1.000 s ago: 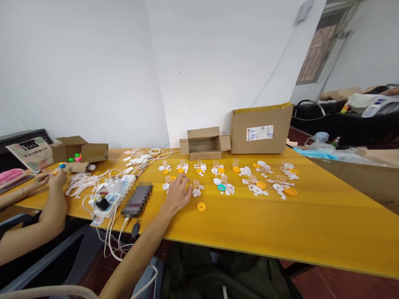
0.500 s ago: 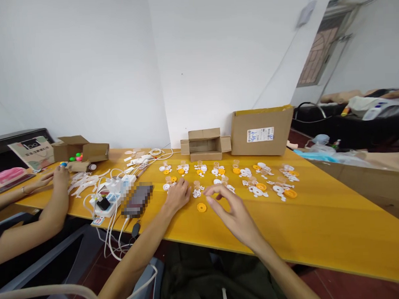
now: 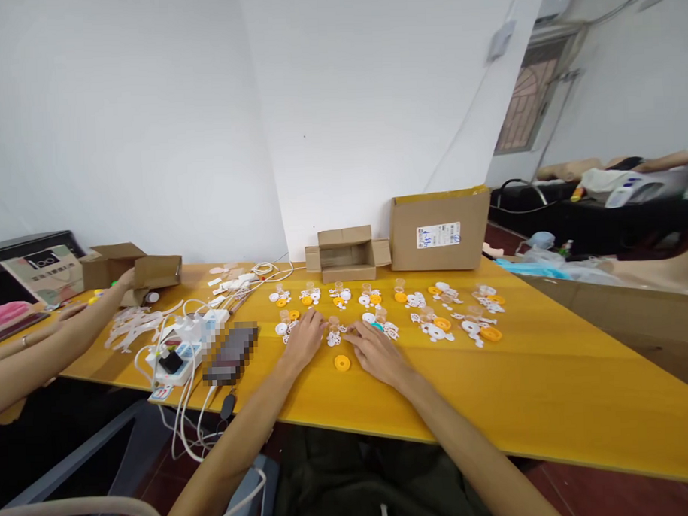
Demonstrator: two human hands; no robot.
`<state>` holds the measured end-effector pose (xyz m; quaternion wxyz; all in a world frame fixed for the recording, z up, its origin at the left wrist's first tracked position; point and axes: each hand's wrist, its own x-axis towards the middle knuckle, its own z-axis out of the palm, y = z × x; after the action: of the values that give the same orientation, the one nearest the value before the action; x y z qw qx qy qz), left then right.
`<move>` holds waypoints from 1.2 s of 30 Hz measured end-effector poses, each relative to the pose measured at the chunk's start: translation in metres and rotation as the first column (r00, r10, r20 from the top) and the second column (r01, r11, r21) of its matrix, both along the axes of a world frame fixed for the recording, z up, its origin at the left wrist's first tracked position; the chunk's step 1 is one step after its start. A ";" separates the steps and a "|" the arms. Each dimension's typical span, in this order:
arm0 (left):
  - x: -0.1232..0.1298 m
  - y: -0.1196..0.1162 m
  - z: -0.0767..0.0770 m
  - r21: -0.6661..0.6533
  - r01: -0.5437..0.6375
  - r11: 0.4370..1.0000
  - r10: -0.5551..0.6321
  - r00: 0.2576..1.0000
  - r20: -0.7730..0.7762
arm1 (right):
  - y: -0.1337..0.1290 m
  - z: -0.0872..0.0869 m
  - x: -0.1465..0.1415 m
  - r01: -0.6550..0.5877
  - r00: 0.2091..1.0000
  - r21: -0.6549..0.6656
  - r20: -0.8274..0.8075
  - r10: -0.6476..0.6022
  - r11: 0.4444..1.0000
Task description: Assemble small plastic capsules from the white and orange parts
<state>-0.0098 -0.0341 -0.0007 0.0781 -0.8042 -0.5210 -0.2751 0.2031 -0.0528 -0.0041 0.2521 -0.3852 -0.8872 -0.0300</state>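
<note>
My left hand (image 3: pixel 306 339) rests on the table with its fingers bent and close together, just left of a small clear cup (image 3: pixel 333 321). Reaching in from the other side, my right hand (image 3: pixel 377 353) has its fingertips drawn together by the small white plastic pieces (image 3: pixel 334 338) in front of that cup. Anything inside either hand's fingers is too small or hidden to make out. A yellow toothed ring (image 3: pixel 342 363) lies flat on the table, nearer to me and between the hands. Behind my right hand shows a teal round part (image 3: pixel 376 327).
Several groups of clear cups, white pieces and yellow rings (image 3: pixel 491 333) lie across the table (image 3: pixel 529 402). An open small carton (image 3: pixel 349 273) and a larger box (image 3: pixel 441 247) stand behind. Left are a phone (image 3: pixel 231 354), a power strip (image 3: pixel 183 358), cables and another person's arms (image 3: pixel 59 339).
My right hand has come down and left to the white pieces, its fingers closing from a wide curve. My left hand stays by the cup. The other person's arm reached to the carton.
</note>
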 end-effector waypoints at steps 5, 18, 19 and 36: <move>-0.003 -0.006 0.002 0.084 0.157 0.984 -0.163 0.984 0.069 | -0.003 0.001 -0.003 -0.014 0.999 0.041 0.034 0.012 0.999; -0.003 -0.016 0.011 -0.017 0.227 0.974 -0.227 0.973 -0.035 | -0.002 -0.003 -0.004 -0.075 0.997 0.036 -0.028 0.076 0.997; -0.003 -0.016 0.011 -0.026 0.225 0.974 -0.226 0.973 -0.041 | -0.003 -0.003 -0.004 -0.083 0.996 0.030 -0.021 0.083 0.996; -0.001 -0.017 0.014 -0.060 0.222 0.973 -0.226 0.970 -0.086 | 0.003 -0.012 -0.004 -0.079 0.995 0.070 -0.056 0.083 0.994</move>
<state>-0.0104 -0.0516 0.0133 0.0505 -0.8714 -0.4294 -0.2318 0.1990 -0.0499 -0.0156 0.2921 -0.3407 -0.8928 -0.0382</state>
